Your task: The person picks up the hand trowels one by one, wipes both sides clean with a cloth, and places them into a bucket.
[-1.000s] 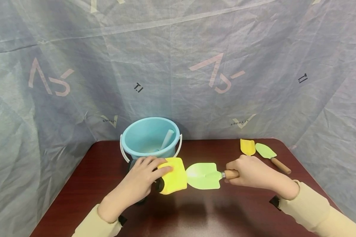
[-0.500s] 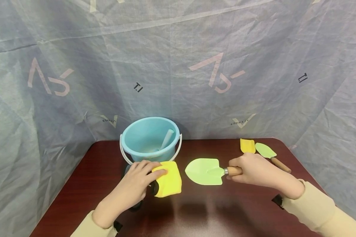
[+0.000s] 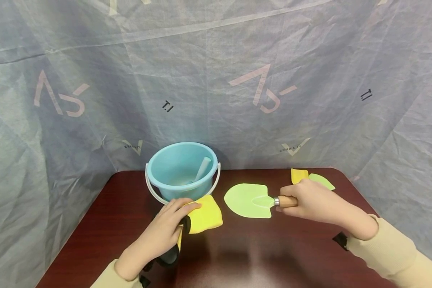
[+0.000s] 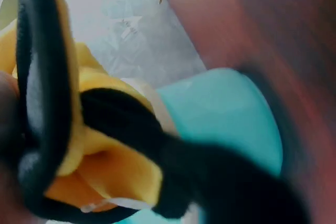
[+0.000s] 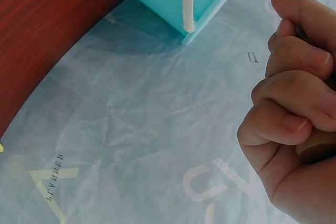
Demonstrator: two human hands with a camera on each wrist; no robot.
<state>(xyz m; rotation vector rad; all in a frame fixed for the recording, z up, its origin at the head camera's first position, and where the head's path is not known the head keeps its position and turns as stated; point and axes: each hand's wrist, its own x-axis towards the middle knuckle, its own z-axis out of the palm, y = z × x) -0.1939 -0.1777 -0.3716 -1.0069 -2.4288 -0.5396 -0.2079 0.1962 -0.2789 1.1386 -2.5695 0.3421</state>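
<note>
My right hand (image 3: 315,201) grips the wooden handle of a garden trowel (image 3: 247,201) with a broad light green blade. The blade points left, its face toward the head camera. In the right wrist view the fingers (image 5: 294,87) curl round the brown handle. My left hand (image 3: 162,232) pinches a soft yellow cloth thing with black trim (image 3: 205,215), thumb on its yellow side. Close up in the left wrist view, its folds (image 4: 105,174) and black edging show; its kind is unclear. A gap separates the trowel's tip from the cloth.
A light blue bucket (image 3: 165,193) with a white handle stands behind my left hand, a pale rod-like handle (image 3: 203,168) leaning inside. At the back right lie a small yellow shovel blade (image 3: 299,175) and a smaller green trowel (image 3: 321,181), partly hidden by my right hand. A grey sheet (image 3: 216,80) hangs behind the table.
The trowel has moved up and right in my right hand, away from the cloth whose edge it overlapped. My left hand has shifted slightly left and down with the yellow cloth.
</note>
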